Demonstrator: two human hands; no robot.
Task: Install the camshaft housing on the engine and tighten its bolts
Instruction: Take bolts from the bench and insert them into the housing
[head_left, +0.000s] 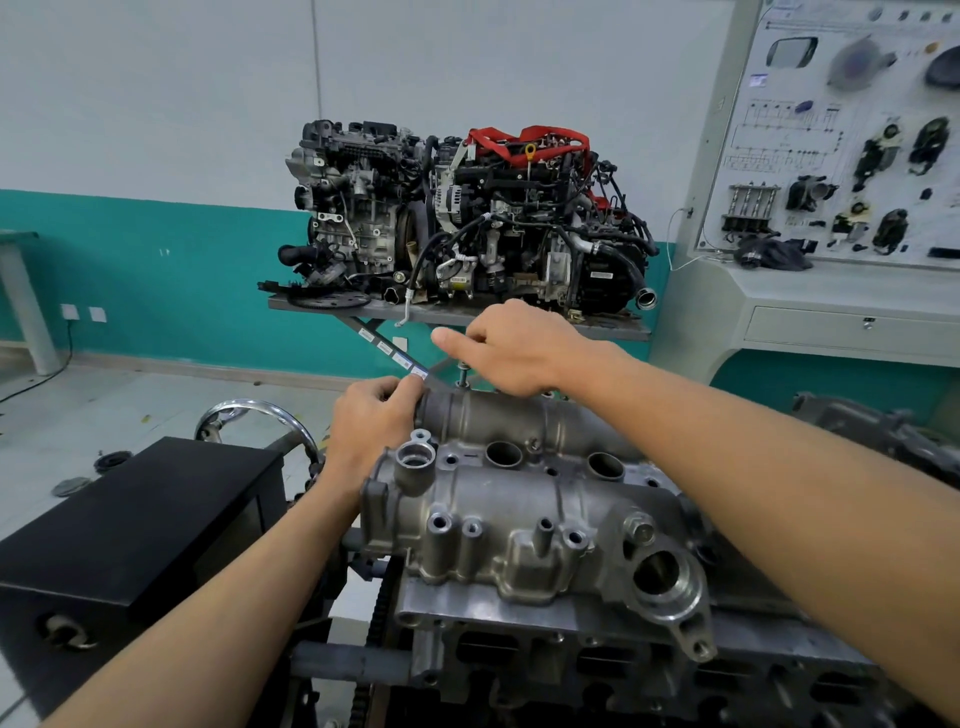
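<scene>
Your left hand (371, 421) curls its fingers and thumb round the left end of the far tube of the camshaft housing (519, 525), gripping it there. The housing sits flat on top of the engine (649, 670) on the stand right in front of you, its round bores facing up and its large open port at the near right. Your right hand (511, 348) reaches over the housing's far edge; its fingers are curled down onto the top of a bolt (461, 373) that stands upright at that edge, while the index finger points out to the left. To the near left sits a black box (145, 514), with a chrome handwheel (260, 410) just behind it. Farther off, two complete engines (467, 218) stand on a lift table (613, 328); the right one carries a red strap (535, 137) and a yellow dipstick loop (530, 151). Small white labels (395, 356) run along the table's slanted leg, but their print is too small to read. At the far right, a training board (841, 135) shows mounted car parts and printed wiring diagrams; its writing cannot be made out either.
</scene>
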